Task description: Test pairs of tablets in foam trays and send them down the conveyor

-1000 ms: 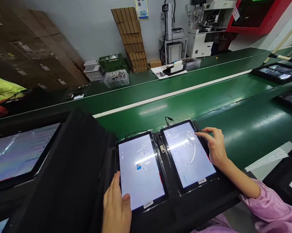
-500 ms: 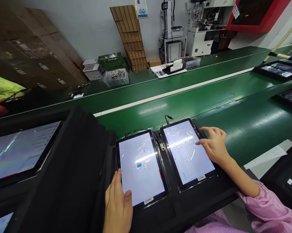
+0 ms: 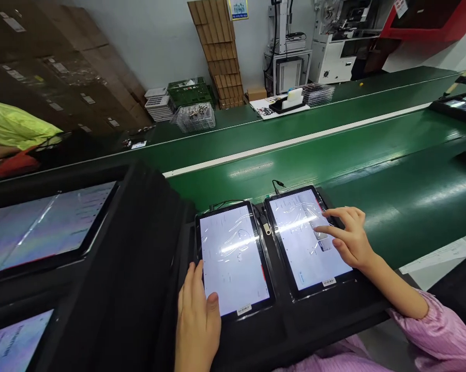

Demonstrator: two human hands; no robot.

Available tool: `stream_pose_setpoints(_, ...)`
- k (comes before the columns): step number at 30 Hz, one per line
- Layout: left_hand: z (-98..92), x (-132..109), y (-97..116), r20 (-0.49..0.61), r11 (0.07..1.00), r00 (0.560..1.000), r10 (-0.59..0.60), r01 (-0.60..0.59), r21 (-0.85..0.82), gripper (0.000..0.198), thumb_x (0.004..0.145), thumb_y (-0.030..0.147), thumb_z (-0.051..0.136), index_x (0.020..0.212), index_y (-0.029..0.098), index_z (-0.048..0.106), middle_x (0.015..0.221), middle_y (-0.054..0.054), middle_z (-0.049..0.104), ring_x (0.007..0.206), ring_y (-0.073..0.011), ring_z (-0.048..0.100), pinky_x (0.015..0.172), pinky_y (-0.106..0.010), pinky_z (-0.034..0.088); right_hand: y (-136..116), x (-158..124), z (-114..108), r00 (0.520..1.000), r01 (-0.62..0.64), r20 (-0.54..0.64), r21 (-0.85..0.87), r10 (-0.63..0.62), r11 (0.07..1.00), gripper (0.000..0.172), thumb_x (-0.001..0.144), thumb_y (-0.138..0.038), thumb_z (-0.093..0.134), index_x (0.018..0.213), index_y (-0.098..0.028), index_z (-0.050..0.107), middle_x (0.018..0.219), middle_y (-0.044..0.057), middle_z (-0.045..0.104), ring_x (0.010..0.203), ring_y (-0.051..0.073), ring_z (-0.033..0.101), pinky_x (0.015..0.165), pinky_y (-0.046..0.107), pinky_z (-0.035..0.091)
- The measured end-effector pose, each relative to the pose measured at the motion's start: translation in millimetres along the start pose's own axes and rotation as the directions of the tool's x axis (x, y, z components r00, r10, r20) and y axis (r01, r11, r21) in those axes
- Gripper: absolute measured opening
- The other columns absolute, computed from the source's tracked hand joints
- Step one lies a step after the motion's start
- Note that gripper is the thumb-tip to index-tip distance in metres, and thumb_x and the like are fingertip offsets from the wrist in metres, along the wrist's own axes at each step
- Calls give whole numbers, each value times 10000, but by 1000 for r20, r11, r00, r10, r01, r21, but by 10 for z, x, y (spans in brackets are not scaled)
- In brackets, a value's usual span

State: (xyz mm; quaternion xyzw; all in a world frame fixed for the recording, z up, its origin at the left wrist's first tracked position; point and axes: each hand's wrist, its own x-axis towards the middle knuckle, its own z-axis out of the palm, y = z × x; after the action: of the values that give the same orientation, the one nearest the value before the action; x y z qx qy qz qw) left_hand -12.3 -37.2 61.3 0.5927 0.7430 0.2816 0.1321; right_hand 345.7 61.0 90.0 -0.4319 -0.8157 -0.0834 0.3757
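Note:
Two lit tablets lie side by side in a black foam tray [image 3: 252, 338], each under clear film and with a barcode label at its lower edge. Along the left edge of the left tablet [image 3: 230, 279] rests my left hand [image 3: 197, 315], fingers stretched out and holding nothing. Over the right tablet [image 3: 300, 258] is my right hand [image 3: 349, 235], fingers apart, the index fingertip at the screen. A small pop-up panel shows beneath that fingertip. Between the tablets sits a small metal USB stick [image 3: 267, 228]. A short black cable [image 3: 278, 185] sticks out at the right tablet's top.
Stacked black foam trays stand at left, the top one holding more lit tablets [image 3: 50, 227]. A green conveyor [image 3: 248, 170] runs behind. Papers [image 3: 438, 256] lie at right. Beyond are a green crate [image 3: 190, 92], cartons [image 3: 62, 77] and a person's yellow sleeve [image 3: 17, 124].
The view has shifted left, so everything sits further right. My right index finger has moved on the right screen, where a small panel now shows. The left screen's blue and orange image is gone.

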Motion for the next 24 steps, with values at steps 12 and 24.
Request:
stream_pose_setpoints(12,-62,-18,212,289,926,906,310,-357,126,600,899,701,376,1432,444,474,1645,-55,97,1479,-430,172,1116,-737,280,16,-54,-15,998,6,63,-9,-6,1000,593,1024,-458,212,981,-249,766,1111,108,591,993,268,535,876,463,328)
stream_pose_setpoints(24,-90,-13,288,11,1000,1000,-10,10,-19,704,965,657,199,1560,289,268,1591,-131,313,1442,-343,331,1130,-647,352,-78,-37,77,928,174,335,1,-164,985,562,994,-601,253,1321,-348,634,1337,128,438,1156,310,395,963,506,276)
